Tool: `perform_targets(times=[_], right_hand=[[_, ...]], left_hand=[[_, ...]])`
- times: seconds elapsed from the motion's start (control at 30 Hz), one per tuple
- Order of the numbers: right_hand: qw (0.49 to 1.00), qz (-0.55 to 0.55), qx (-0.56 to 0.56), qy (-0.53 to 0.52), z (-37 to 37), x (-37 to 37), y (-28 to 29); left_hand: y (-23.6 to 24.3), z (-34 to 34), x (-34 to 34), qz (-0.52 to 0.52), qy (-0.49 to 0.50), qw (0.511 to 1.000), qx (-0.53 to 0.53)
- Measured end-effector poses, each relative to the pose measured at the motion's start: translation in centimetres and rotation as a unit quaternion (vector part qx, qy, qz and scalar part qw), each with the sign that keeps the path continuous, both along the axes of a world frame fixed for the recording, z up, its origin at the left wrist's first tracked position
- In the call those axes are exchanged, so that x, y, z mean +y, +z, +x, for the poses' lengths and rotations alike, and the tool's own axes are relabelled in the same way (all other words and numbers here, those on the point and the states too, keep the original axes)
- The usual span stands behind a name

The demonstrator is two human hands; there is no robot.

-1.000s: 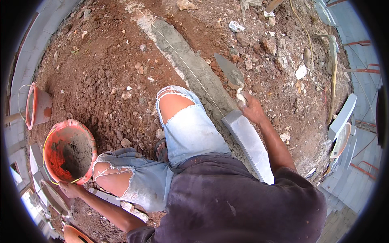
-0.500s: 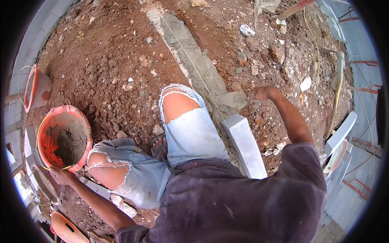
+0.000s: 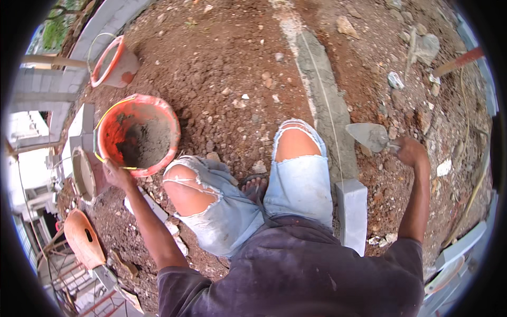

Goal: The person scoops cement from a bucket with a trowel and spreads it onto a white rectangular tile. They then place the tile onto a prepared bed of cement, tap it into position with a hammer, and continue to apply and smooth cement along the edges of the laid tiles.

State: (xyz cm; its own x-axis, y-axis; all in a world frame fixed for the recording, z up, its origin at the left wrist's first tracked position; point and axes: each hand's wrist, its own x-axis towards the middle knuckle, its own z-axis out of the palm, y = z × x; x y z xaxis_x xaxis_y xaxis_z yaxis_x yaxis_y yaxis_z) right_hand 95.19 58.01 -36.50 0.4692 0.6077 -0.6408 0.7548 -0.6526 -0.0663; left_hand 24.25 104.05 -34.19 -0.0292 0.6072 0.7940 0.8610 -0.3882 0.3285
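My left hand (image 3: 117,174) is closed on the near rim of an orange bucket (image 3: 170,119), next to its yellow handle. Grey wet mortar (image 3: 150,142) lies inside that bucket. In my right hand (image 3: 412,152) is a pointed trowel (image 3: 368,136), gripped by its handle. Its blade tip reaches the right edge of a long grey mortar bed (image 3: 330,100). A thin string (image 3: 323,87) runs lengthwise over the bed. At the bed's near end, beside my right thigh, sits a pale grey block (image 3: 352,216).
A second orange bucket (image 3: 119,68) stands farther left, and another bucket (image 3: 84,177) is beside my left hand. An orange piece with a slot (image 3: 84,238) lies lower left. Stones and rubble cover the brown soil (image 3: 222,63). Grey blocks (image 3: 462,244) lie at lower right.
The view has swung left, so everything sits farther right. The trowel has drawn back rightward from over the mortar bed to its edge. My left hand stays on the bucket rim.
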Motion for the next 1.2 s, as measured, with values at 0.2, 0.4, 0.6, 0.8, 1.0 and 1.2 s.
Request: perform_targets(times=[0.2,0.4,0.6,0.8,1.0,1.2], right_hand=[[0.934,0.324,0.131,0.071,-12.4,14.5,7.5],[0.882,0.261,0.172,0.352,-27.5,32.4,4.9],[0.81,0.144,0.413,0.39,-42.0,40.3,-5.4],[0.799,0.141,0.557,0.178,-49.3,40.0,-3.4],[0.768,0.179,0.601,0.131,-45.3,39.2,-1.5],[0.745,0.211,0.617,0.142,-36.0,34.7,-1.9]], left_hand=[[1.0,5.8,-1.6,-0.12,-0.065,0.963,-0.235],[-1.5,6.0,-5.2,-0.082,-0.069,0.966,-0.235],[-4.6,4.8,-7.8,-0.118,-0.098,0.94,-0.306],[-3.5,1.5,-7.3,-0.135,-0.078,0.944,-0.291],[-2.2,4.5,-4.5,-0.103,-0.069,0.956,-0.264],[-2.4,2.9,-3.2,-0.105,-0.028,0.957,-0.267]])
